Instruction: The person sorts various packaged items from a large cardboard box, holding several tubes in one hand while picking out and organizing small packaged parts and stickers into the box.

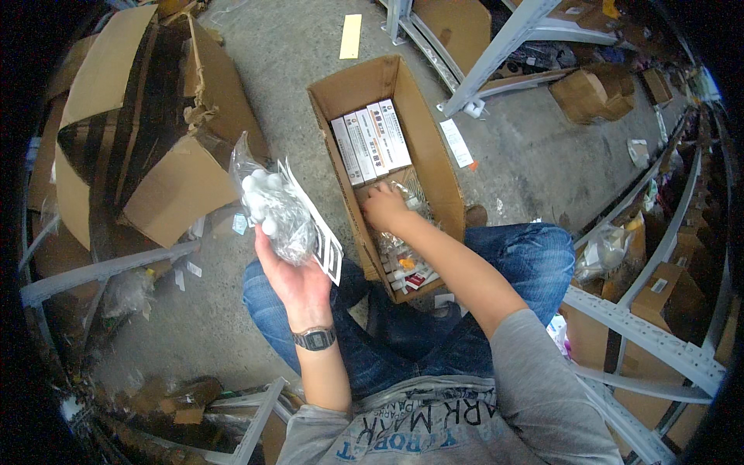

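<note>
On my left palm rests a clear plastic bag of white rounded pieces [273,203], with a flat white card with dark markings [322,232] beside it. My left hand [294,275] supports the bag from below, its fingers mostly hidden behind it. My right hand [384,208] reaches into an open cardboard box [440,194] between my knees. Its fingers point down and curl near clear plastic packets [411,198]; what they grip, if anything, is hidden. Several white printed cartons [370,139] stand in a row at the box's far end. Small red and white items [415,280] lie at its near end.
A large open carton [132,132] with torn flaps stands at the left. Grey metal shelf frames [496,58] rise at the far right and near right. A yellow paper strip [350,36] and a white slip [456,143] lie on the concrete floor. Another brown carton [593,93] sits farther right.
</note>
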`<state>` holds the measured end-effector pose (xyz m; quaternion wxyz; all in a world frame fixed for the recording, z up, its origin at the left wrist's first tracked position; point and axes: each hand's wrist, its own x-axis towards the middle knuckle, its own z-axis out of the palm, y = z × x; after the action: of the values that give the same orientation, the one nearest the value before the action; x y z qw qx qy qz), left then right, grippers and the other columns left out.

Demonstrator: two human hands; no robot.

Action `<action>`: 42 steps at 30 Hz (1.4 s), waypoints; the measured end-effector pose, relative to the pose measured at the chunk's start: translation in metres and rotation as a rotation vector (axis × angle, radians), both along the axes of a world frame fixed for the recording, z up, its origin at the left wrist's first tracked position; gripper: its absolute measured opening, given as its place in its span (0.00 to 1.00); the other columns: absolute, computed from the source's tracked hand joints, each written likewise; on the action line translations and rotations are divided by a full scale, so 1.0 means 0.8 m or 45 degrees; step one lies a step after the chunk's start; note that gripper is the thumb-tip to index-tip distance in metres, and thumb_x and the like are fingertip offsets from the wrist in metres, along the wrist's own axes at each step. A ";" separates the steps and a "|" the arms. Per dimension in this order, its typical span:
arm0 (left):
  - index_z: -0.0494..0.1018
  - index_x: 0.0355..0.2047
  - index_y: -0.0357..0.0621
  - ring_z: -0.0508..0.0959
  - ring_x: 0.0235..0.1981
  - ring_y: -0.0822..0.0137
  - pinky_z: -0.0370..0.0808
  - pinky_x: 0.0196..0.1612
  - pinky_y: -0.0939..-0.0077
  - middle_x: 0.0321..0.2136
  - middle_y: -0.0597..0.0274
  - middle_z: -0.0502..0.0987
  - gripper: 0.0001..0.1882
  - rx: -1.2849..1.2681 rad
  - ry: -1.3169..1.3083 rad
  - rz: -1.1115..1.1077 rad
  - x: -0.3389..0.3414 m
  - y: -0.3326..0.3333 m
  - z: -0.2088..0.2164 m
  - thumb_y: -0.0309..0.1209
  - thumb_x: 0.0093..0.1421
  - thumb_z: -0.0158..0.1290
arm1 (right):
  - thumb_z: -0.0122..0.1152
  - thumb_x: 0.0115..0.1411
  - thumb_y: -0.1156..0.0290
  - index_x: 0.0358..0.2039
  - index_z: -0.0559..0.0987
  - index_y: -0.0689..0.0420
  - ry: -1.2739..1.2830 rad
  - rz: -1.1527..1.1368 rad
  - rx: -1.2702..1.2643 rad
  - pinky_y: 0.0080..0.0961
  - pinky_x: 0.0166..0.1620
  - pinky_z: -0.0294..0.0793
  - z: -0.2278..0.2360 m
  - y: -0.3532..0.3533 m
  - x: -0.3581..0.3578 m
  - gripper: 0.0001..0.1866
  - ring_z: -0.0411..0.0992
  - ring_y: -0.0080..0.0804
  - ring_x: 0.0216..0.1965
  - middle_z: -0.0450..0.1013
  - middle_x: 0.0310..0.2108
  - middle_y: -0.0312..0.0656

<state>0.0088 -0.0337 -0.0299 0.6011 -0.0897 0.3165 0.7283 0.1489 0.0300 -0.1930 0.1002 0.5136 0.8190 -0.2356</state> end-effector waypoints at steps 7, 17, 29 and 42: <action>0.62 0.51 0.45 0.69 0.47 0.64 0.66 0.51 0.67 0.47 0.62 0.69 0.24 0.052 0.200 -0.056 0.005 -0.002 0.010 0.44 0.58 0.43 | 0.45 0.48 0.80 0.32 0.72 0.64 1.107 -0.843 0.109 0.35 0.38 0.69 0.050 0.022 0.036 0.10 0.69 0.49 0.34 0.70 0.31 0.55; 0.62 0.50 0.44 0.69 0.47 0.65 0.66 0.51 0.68 0.46 0.63 0.70 0.23 0.130 0.258 -0.059 0.013 0.000 -0.002 0.43 0.58 0.45 | 0.56 0.51 0.62 0.54 0.62 0.51 0.059 -0.059 0.459 0.50 0.57 0.47 0.033 -0.101 0.032 0.29 0.53 0.50 0.56 0.57 0.53 0.49; 0.63 0.51 0.46 0.68 0.49 0.64 0.64 0.52 0.67 0.48 0.63 0.69 0.22 0.160 0.202 -0.085 0.014 -0.004 -0.004 0.42 0.59 0.45 | 0.60 0.48 0.65 0.55 0.59 0.52 0.464 -0.168 0.000 0.43 0.49 0.65 0.077 -0.025 0.065 0.33 0.62 0.51 0.49 0.59 0.52 0.51; 0.62 0.51 0.45 0.68 0.49 0.63 0.64 0.53 0.66 0.48 0.62 0.68 0.23 0.148 0.167 -0.102 0.022 -0.001 0.000 0.42 0.59 0.44 | 0.63 0.42 0.76 0.47 0.62 0.52 0.207 -0.289 0.181 0.42 0.44 0.67 0.038 -0.073 0.048 0.31 0.62 0.52 0.43 0.57 0.46 0.52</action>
<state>0.0262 -0.0348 -0.0301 0.6120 0.0059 0.3159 0.7250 0.1872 -0.0280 -0.1629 -0.0301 0.5880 0.7755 -0.2278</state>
